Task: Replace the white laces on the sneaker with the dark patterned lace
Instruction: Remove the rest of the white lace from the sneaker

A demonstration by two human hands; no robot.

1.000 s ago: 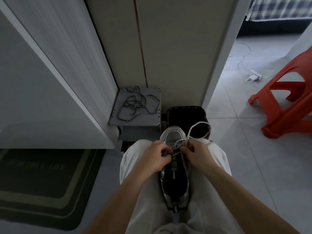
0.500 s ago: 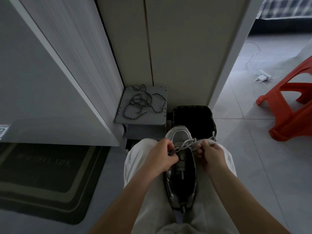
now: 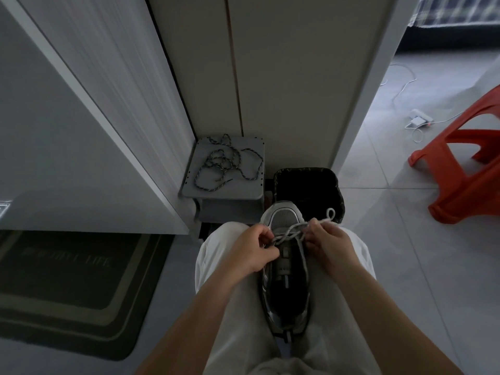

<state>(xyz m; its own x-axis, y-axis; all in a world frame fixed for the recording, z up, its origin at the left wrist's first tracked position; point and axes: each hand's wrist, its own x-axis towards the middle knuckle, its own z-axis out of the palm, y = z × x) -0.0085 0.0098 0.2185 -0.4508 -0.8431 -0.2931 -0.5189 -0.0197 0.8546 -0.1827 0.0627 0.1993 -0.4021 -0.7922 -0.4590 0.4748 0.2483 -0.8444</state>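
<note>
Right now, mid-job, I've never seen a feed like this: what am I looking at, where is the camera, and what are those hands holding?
There is no machine here: a person works with two bare hands. The single picture comes from a wide-angle camera worn on the person's head, looking forward and down at their lap. The sneaker lies on the lap, toe pointing away. The left hand and the right hand each pinch the white lace, which runs between them across the front of the sneaker; a small loop pokes out above the right hand. The dark patterned lace lies in a loose tangle on a small grey stand ahead, untouched. Beside the stand is a black bin, and a red stool stands on the floor to the right.
</note>
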